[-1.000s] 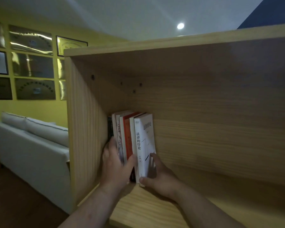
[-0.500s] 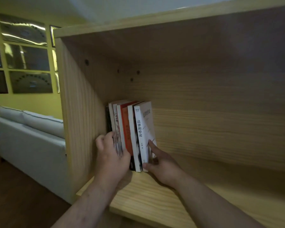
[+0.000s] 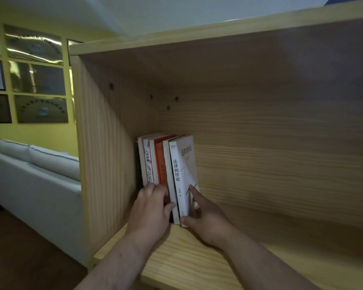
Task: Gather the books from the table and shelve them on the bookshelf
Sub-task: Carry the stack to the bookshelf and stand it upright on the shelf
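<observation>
Several books [image 3: 166,164] stand upright in the left corner of a pale wooden bookshelf [image 3: 208,266], spines outward. The rightmost is a white book [image 3: 183,164] with black characters; beside it are an orange-red book [image 3: 160,162] and other white ones. My left hand [image 3: 150,214] lies against the lower spines of the left books, its thumb touching the white book's spine. My right hand [image 3: 205,218] presses flat on the white book's right cover, thumb under its bottom front corner. Together both hands squeeze the row from either side.
The shelf's left side panel [image 3: 101,164] stands close to the books. To the right the shelf board runs on bare. A white sofa [image 3: 34,185] stands beyond the shelf on the left, under framed plaques [image 3: 38,80] on a yellow wall.
My left hand has slid from the row's left edge onto the lower spines. The right hand stays on the white book's cover. The view has shifted slightly.
</observation>
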